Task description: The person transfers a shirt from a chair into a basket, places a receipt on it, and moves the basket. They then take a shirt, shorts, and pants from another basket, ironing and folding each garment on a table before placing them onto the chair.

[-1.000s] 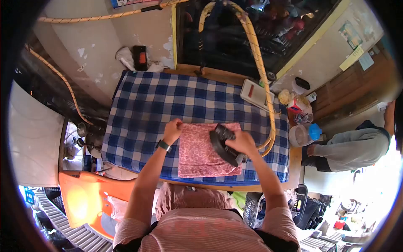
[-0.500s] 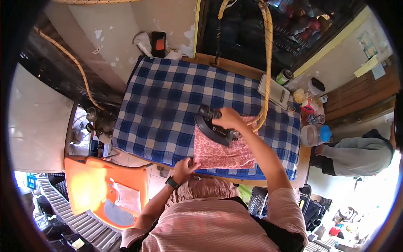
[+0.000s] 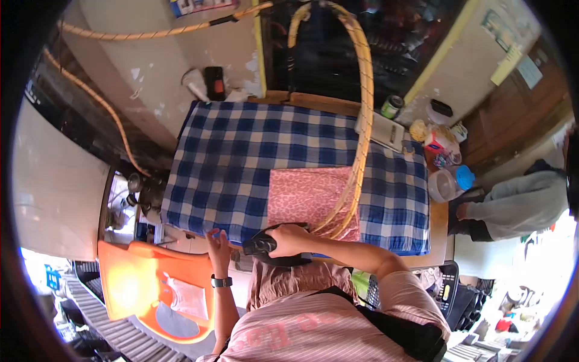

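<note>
My right hand (image 3: 288,240) grips the handle of a black iron (image 3: 260,247), which lies across the near edge of the padded table, close to my body. A pink leopard-print cloth (image 3: 307,196) lies flat on the blue checked cover (image 3: 226,163); the iron and my right forearm hide its near edge. Yellow hoses (image 3: 363,96) run down over the cloth to the iron. My left hand (image 3: 218,246) is raised left of the iron at the table's front edge, fingers apart, holding nothing.
An orange chair (image 3: 120,283) stands at the left with a packet on it. At the table's right are a white tray-like object (image 3: 381,134), a green can (image 3: 392,107) and a blue-lidded container (image 3: 443,184). Another person in a grey top (image 3: 518,205) is at the right.
The iron has moved from the cloth's upper left toward me, to the near edge. My left hand has let go of the cloth corner and moved left. The view has shifted.
</note>
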A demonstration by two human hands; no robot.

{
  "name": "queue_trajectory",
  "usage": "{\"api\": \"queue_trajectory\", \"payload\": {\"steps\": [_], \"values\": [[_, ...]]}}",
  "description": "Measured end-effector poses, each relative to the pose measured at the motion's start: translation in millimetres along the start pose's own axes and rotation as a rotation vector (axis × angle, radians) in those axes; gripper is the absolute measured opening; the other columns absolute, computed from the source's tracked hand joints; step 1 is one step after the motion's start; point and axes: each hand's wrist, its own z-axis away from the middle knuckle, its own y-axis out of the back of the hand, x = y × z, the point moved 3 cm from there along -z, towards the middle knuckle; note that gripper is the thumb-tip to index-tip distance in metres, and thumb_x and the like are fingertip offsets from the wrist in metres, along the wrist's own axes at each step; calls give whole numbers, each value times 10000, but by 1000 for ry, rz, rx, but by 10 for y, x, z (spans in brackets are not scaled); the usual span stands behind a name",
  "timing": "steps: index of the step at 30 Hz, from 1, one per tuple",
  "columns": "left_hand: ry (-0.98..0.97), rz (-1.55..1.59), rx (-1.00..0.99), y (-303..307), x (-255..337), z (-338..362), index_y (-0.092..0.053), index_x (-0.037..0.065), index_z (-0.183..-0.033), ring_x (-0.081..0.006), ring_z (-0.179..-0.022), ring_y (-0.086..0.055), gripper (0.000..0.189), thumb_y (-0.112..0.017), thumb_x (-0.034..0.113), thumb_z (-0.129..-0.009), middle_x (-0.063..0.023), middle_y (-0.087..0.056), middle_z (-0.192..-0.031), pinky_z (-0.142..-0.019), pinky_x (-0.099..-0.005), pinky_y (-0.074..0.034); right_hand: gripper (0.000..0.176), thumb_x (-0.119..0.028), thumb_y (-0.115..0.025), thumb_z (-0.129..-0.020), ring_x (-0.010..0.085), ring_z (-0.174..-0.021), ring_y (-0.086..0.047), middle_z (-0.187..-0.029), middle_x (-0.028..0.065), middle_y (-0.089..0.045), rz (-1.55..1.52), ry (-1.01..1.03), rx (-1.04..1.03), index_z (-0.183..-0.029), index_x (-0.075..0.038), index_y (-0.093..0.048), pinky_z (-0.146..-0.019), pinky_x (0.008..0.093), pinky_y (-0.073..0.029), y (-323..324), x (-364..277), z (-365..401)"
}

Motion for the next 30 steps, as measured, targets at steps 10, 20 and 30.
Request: {"api": "queue_trajectory", "payload": {"steps": [10, 20, 30], "values": [[-324, -256, -66, -732, 245, 291, -413, 39, -1181, -157, -669, -515, 359, -623, 120, -901, -95, -522, -868, -564, -269, -443, 502, -466, -683, -655, 345, -779, -684, -752, 224, -672, 111, -676, 453, -840, 1, -691, -712, 441, -544, 1228, 1213, 1018], [-400, -332, -228, -781, -275, 244, -500, 23, -1126, -263, -781, -647, 280, -612, 158, -908, -173, -635, -892, -632, -339, -503, 433, -347, -750, -702, 287, -729, -673, -773, 160, -670, 449, -944, 994, -960, -19, -633, -672, 403, -528, 1657, 2324, 1613], [-379, -592, -384, -1160, 62, 204, -540, 19, -839, -341, -642, -612, 323, -720, 284, -800, -150, -594, -677, -561, -394, -458, 320, -184, -656, -813, 350, -1064, -531, -1090, 186, -604, 351, 249, 728, -1089, -29, -612, -900, 434, -430, 578, 1482, -1065]]}}
